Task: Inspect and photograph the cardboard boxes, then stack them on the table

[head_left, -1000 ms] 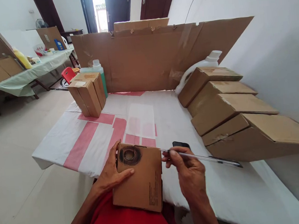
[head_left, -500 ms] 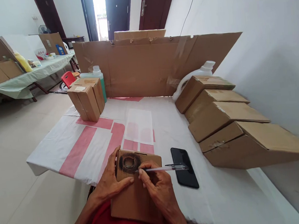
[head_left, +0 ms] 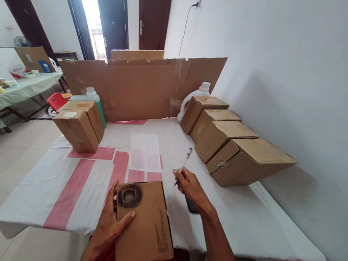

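Observation:
A flat brown cardboard box [head_left: 145, 225] rests on my lap against the table's front edge. Near its upper left corner is a round hole ringed with dark pen scribble. My left hand [head_left: 116, 219] grips the box by its left side, thumb lying on the top face and fingers round the edge. My right hand [head_left: 190, 185] pinches a clear pen [head_left: 186, 159], its tip pointing down and left, above the table and apart from the box. Beneath that hand and wrist, a black phone [head_left: 192, 206] lies partly hidden.
A white sheet of paper [head_left: 143, 149] lies on the table cover [head_left: 67, 187]. Several cardboard boxes [head_left: 232, 150] line the right side, with a white jug [head_left: 186, 103] behind. Two more boxes [head_left: 80, 130] and a green bottle [head_left: 100, 108] stand left. A cardboard panel [head_left: 140, 89] closes the back.
My right hand has lifted the pen off the box and moved right, over the phone, tilting the pen upright. My left hand still holds the box. The view has turned right.

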Tool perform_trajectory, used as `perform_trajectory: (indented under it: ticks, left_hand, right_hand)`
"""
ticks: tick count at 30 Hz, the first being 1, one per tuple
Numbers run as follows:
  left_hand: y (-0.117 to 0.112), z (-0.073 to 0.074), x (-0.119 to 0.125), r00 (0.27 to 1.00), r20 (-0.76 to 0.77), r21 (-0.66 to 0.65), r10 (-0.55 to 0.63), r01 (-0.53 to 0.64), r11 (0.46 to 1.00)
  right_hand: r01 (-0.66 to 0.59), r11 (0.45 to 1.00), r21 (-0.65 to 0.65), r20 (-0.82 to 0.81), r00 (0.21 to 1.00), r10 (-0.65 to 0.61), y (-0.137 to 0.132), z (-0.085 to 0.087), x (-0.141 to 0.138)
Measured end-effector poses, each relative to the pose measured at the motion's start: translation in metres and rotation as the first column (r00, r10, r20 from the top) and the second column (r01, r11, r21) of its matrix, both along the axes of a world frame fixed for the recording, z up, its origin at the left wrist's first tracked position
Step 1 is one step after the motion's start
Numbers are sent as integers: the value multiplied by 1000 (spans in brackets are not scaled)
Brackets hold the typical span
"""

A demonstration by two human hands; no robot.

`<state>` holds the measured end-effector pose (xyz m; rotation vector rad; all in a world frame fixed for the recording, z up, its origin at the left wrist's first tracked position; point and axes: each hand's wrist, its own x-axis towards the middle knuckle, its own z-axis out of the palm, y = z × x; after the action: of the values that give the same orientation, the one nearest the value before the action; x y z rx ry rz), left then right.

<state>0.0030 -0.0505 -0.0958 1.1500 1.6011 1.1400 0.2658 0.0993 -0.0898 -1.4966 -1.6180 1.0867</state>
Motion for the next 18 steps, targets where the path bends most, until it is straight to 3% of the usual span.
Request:
perform_trajectory:
  ticks: [2,5,10,13,16,18]
  left_hand:
    - [1,2,0,1000,-2,-3,5,-5,1000]
    - [1,2,1,1000,3,-5,-2,2,1000]
    - [1,-6,-2,1000,-2,10,19,-19,1000]
    - [0,-11,-4,1000,0,21,9,-9,1000]
    - [1,-11,-4,1000,-26,20,5,-5,1000]
    - [2,-10,-4,999,-37,24,5,-4,1000]
  right_hand:
    - [-44,998,-49,197,979,53,3,-7,-1]
    - [-51,991,-124,462,881,103,4,-20,-15]
    - [-26,989,-143,646,755,113,-13,-27,-31]
    - [43,997,-66,692,722,14,-31,-21,-16]
    - [238,971,26,735,654,-180,-44,-20,11]
    - [330,944,12,735,638,-232,-45,-24,26]
